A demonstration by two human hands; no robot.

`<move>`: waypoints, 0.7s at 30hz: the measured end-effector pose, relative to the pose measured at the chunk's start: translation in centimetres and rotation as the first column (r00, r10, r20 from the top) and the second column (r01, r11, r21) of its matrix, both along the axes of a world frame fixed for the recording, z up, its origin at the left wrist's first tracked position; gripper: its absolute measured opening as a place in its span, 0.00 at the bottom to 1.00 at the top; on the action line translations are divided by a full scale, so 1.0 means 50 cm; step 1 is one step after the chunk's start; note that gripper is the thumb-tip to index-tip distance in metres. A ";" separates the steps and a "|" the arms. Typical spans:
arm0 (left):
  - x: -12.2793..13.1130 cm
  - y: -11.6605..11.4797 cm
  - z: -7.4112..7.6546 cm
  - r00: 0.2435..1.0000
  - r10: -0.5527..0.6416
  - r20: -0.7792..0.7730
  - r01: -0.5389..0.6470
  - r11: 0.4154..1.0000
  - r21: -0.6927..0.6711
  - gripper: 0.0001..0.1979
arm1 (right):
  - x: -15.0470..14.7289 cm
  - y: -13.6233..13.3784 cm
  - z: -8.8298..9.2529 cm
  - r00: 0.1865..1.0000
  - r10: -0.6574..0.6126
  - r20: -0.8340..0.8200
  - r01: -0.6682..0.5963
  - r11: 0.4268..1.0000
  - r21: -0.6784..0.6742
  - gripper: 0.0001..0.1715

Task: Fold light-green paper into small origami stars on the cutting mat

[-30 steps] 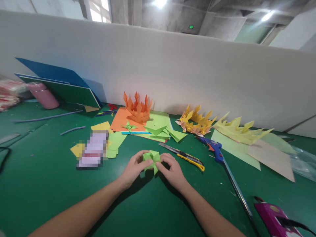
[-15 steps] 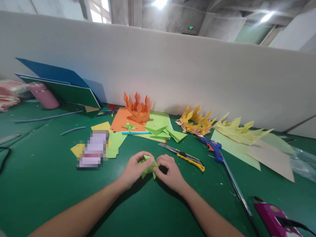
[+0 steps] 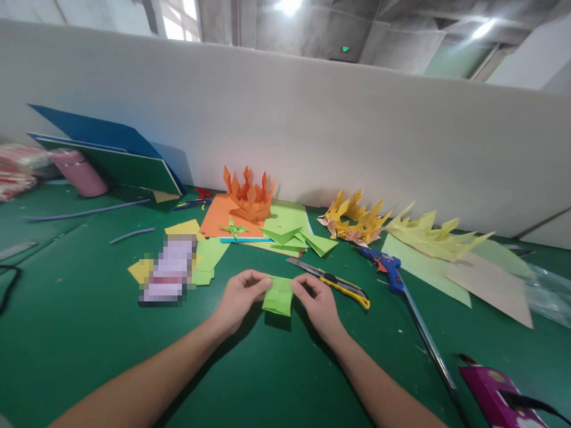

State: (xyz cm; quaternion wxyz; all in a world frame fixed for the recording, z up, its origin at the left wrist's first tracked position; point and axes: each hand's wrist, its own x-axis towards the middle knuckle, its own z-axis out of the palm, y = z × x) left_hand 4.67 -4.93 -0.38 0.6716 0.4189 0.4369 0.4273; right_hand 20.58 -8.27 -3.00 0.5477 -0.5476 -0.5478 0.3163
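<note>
A small folded green paper [image 3: 279, 297] is held between both hands at the middle of the table, its creased face toward me. My left hand [image 3: 243, 297] pinches its upper left corner between thumb and fingers. At the upper right corner, my right hand [image 3: 317, 300] pinches the same paper. Just beyond the hands lie folded green pieces [image 3: 285, 238] and a small green star shape [image 3: 232, 228] on an orange sheet [image 3: 214, 215]. A yellow box cutter [image 3: 345, 288], blade out, rests right behind my right hand.
An orange paper crown [image 3: 252, 202], a golden crown [image 3: 354, 223] and a pale yellow crown [image 3: 437, 235] stand along the white partition [image 3: 285, 119]. A blue glue gun [image 3: 388, 267] lies right, a blurred phone [image 3: 169, 270] left, a pink bottle [image 3: 82, 172] far left.
The green paper has gone from a pointed, partly hidden shape to a flatter square facing me. Both hands have moved apart to its upper corners.
</note>
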 end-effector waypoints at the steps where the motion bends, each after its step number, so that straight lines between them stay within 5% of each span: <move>1: 0.000 0.001 0.000 1.000 0.007 0.001 -0.007 1.000 -0.008 0.16 | -0.001 0.000 0.001 1.000 -0.005 -0.018 0.005 1.000 -0.009 0.13; 11: -0.004 -0.001 -0.003 0.994 -0.070 0.086 0.074 0.996 -0.040 0.18 | -0.001 -0.001 -0.004 0.999 -0.013 -0.048 0.013 1.000 -0.002 0.12; 17: -0.009 0.000 -0.005 0.949 -0.195 -0.247 0.236 0.960 0.149 0.11 | 0.002 -0.005 0.006 0.987 0.008 0.160 -0.032 0.989 0.145 0.11; 21: -0.009 0.000 -0.006 0.912 -0.182 -0.367 0.271 0.940 0.206 0.10 | -0.001 -0.005 0.008 0.992 0.017 0.122 -0.029 0.995 0.095 0.10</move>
